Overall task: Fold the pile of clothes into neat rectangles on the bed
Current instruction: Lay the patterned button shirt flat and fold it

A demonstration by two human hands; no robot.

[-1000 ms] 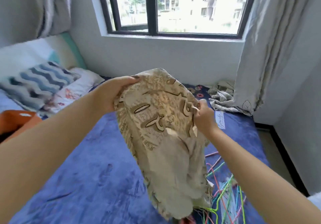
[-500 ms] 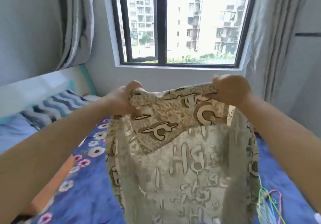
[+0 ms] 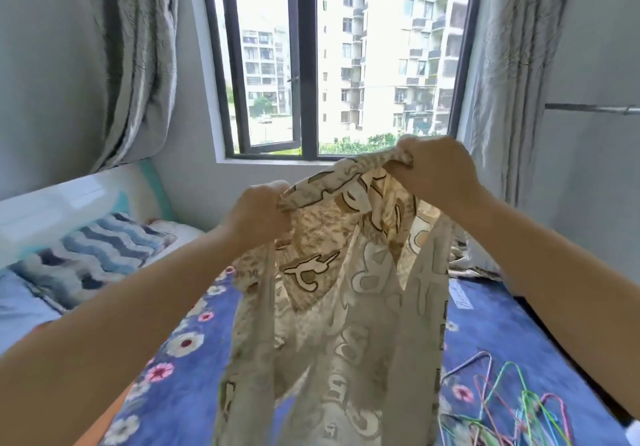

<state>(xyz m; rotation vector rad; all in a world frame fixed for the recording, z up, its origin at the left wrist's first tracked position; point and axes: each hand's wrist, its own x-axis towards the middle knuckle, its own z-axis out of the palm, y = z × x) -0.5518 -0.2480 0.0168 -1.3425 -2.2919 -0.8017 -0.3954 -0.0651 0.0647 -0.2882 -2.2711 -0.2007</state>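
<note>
I hold a beige garment (image 3: 332, 324) printed with brown and white letters up in the air above the bed (image 3: 194, 369). My left hand (image 3: 258, 215) grips its top edge on the left. My right hand (image 3: 434, 170) grips the top edge on the right, a bit higher. The cloth hangs down in loose folds and runs off the bottom of the frame. It hides the middle of the blue flowered bedspread.
Coloured wire hangers (image 3: 512, 407) lie on the bed at the lower right. A wavy-striped pillow (image 3: 97, 258) sits at the left by the headboard. A crumpled grey cloth (image 3: 467, 265) lies under the right curtain (image 3: 498, 75). An orange item (image 3: 100, 428) shows at the bottom left. The window (image 3: 311, 61) is ahead.
Both hands have lifted the garment and spread it out by its top edge. My right hand has gone up and right. The view has tilted upward toward the window.
</note>
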